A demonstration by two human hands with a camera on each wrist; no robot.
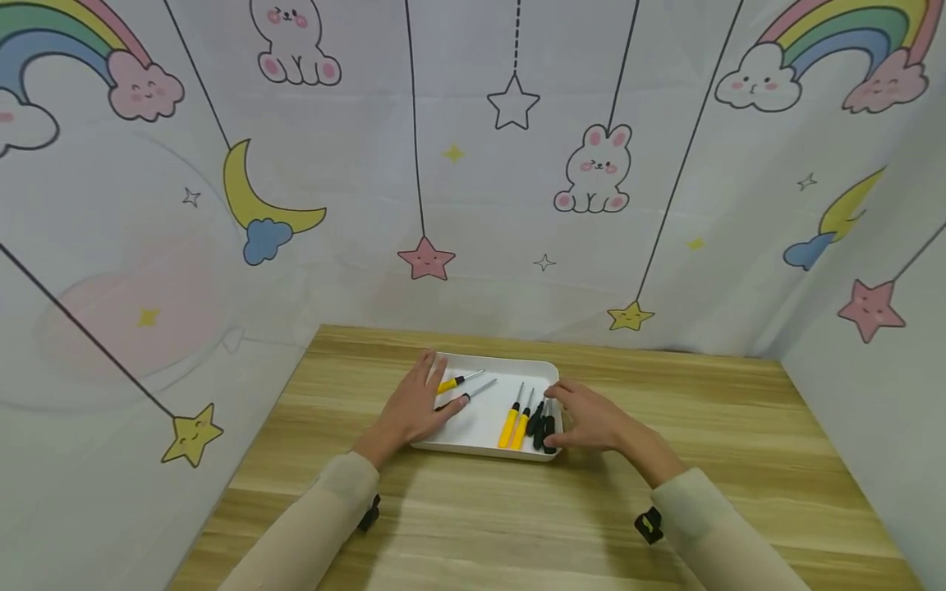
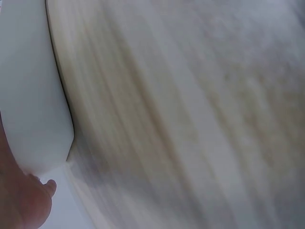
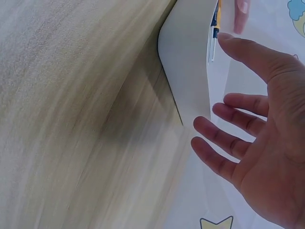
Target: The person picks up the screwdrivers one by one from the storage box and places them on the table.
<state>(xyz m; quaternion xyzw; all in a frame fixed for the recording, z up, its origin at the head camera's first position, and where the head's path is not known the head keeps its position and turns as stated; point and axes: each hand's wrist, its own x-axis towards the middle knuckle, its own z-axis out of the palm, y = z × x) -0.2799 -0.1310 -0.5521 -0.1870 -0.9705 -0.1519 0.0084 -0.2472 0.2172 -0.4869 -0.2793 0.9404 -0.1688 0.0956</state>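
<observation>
A shallow white tray (image 1: 473, 427) on the table holds several screwdrivers. Over its left side lies my left hand (image 1: 414, 406), fingers fairly straight along the rim and thumb reaching inside, near a screwdriver shaft (image 1: 484, 387). Beyond that thumb is a yellow-handled screwdriver (image 1: 449, 384), partly covered by the hand. My right hand (image 1: 591, 419) is at the tray's right edge, beside black-handled screwdrivers (image 1: 549, 431); two yellow-handled screwdrivers (image 1: 509, 425) lie left of these. In the right wrist view, this hand's fingers (image 3: 228, 143) are spread and loosely bent, with nothing gripped.
The wood-grain table (image 1: 473, 525) extends around the tray on all sides. A white cloth (image 1: 488, 197) printed with stars, rabbits and rainbows hangs behind and along both sides. Small black devices (image 1: 649, 525) are strapped at both wrists.
</observation>
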